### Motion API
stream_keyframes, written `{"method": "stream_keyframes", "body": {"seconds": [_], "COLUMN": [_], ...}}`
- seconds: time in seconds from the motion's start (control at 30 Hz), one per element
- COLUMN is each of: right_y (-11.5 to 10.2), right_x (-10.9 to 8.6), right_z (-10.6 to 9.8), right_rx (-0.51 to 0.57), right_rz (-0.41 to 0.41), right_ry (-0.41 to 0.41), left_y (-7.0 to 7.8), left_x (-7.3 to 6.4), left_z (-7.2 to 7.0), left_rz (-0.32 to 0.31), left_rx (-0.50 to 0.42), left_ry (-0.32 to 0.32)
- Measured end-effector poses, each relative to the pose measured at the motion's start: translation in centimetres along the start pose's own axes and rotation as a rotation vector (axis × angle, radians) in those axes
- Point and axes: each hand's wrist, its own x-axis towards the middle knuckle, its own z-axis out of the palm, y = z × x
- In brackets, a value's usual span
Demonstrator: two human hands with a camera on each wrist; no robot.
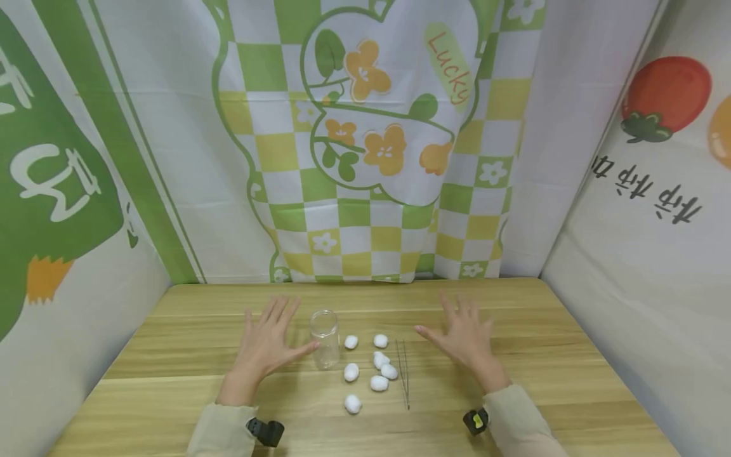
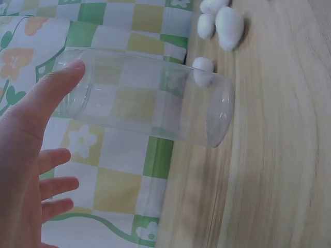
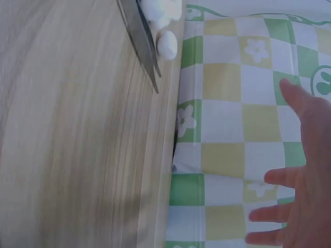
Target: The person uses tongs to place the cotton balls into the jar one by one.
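A clear, open-topped jar (image 1: 325, 346) stands upright on the wooden table. My left hand (image 1: 265, 346) is spread just left of it, the thumb overlapping the jar in the head view. In the left wrist view the jar (image 2: 139, 98) shows nothing inside, and the thumb crosses near its rim. Several white cotton balls (image 1: 379, 383) lie right of the jar in two loose columns. Beside them rest metal tweezers (image 1: 404, 374), their tips pointing away from me. To the right of the tweezers, my right hand (image 1: 465, 339) is held with fingers spread, holding nothing.
The wooden table (image 1: 491, 431) ends at a patterned curtain (image 1: 354, 241) along its back edge. White printed cloth walls (image 1: 639, 266) close in both sides. A small black camera (image 1: 265, 433) is strapped to each wrist.
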Motion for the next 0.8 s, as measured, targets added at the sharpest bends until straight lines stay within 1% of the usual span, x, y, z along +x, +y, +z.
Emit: {"method": "stream_keyframes", "body": {"seconds": [0.13,0.3,0.4,0.63,0.8], "right_y": [-0.4,-0.6,-0.7,-1.1,-1.4], "right_x": [-0.3,-0.7,-1.0,-1.5,-1.9], "right_z": [-0.1,0.0,0.2,0.8,1.3], "right_rx": [0.051,0.118,0.158,0.281,0.337], "right_rz": [-0.01,-0.037,-0.051,-0.058,-0.076], "right_ry": [-0.016,-0.042,-0.056,-0.117,-0.138], "left_y": [0.1,0.3,0.4,0.9,1.1], "left_x": [0.0,0.0,0.0,-0.2,-0.3], "left_z": [0.1,0.2,0.3,0.8,1.4], "left_rz": [0.036,0.107,0.138,0.144,0.139], "left_rx": [-0.015,-0.079,-0.108,-0.173,-0.215], "left_ry": [0.033,0.096,0.118,0.154,0.185]}}
